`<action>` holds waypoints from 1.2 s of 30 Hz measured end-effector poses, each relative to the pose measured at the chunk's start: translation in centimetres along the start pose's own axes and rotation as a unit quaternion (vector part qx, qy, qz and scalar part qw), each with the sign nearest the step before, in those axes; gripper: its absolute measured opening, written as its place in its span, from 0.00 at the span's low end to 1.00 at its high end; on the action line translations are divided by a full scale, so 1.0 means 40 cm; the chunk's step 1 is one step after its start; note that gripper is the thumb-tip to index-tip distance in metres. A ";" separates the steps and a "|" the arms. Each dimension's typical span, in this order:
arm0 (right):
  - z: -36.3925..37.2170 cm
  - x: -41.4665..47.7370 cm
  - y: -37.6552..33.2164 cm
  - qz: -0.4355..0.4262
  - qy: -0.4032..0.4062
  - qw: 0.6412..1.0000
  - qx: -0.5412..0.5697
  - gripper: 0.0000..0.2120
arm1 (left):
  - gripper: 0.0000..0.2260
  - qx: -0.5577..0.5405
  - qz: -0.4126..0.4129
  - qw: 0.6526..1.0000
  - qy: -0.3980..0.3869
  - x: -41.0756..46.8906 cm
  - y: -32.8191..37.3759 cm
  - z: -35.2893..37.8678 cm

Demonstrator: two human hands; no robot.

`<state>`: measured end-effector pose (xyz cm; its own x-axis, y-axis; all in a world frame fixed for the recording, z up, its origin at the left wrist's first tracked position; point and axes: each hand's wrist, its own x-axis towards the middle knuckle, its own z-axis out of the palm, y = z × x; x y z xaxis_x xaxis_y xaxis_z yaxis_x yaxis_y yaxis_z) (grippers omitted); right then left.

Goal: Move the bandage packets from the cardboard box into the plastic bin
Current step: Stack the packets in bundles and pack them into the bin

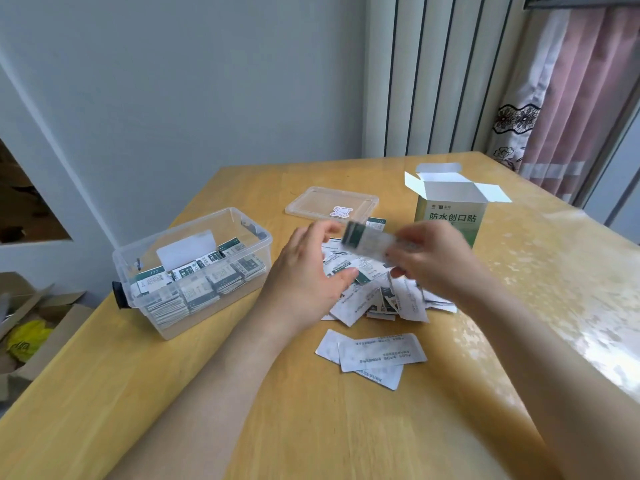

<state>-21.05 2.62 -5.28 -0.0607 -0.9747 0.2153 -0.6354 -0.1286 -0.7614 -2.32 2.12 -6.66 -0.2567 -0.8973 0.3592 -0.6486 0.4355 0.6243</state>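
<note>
Table: a pale wooden top under a glossy clear cover.
Room: grey wall behind, pink curtain at the far right.
Bin: clear plastic bin by the table's left edge, with packets standing on edge in rows inside.
Lid: a clear lid lies flat near the far edge.
Box: the cardboard box stands upright toward the far right corner, flaps open.
Pile: loose packets are heaped mid-table, between bin and box.
Held packets: a blurred small stack is above the pile, long axis left to right, dark green end toward the bin.
Right hand: the right hand pinches the stack's pale end.
Left hand: the left hand has its fingers spread and loosely curved by the dark end; contact unclear.
Near packets: three flat packets overlap, nearer the front edge.
</note>
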 end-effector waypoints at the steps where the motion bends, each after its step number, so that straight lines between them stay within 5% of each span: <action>1: -0.012 0.008 0.011 0.014 0.042 0.999 -0.031 0.08 | 0.22 0.053 -0.031 0.997 -0.038 -0.001 -0.003 0.003; 5: -0.024 0.021 0.049 0.092 0.031 0.989 -0.114 0.08 | 0.34 0.204 -0.033 0.966 -0.155 -0.018 -0.004 0.047; 9: -0.008 0.015 0.039 0.092 -0.005 0.983 -0.157 0.10 | 0.30 0.205 -0.020 0.969 -0.134 -0.013 -0.001 0.066; 15: -0.003 0.015 0.032 0.094 -0.039 0.993 -0.063 0.10 | 0.24 0.071 -0.111 0.987 -0.095 0.023 0.004 0.059; 20: -0.003 0.012 0.031 0.125 -0.076 0.988 0.042 0.08 | 0.24 0.158 -0.141 0.974 -0.081 0.075 0.022 0.081; 27: -0.008 0.020 0.036 0.125 -0.014 0.978 0.167 0.05 | 0.07 0.065 -0.200 0.971 -0.115 0.108 0.019 0.074; 36: -0.005 0.010 0.023 0.135 0.030 0.963 0.233 0.05 | 0.02 -0.198 -0.219 0.955 0.031 0.073 -0.011 0.011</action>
<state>-21.81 2.15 -5.77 -0.2295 -0.9733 -0.0050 -0.1771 0.0468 -0.9831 -3.09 -0.73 -6.17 0.0283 -0.9989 0.0375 -0.3592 0.0249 0.9329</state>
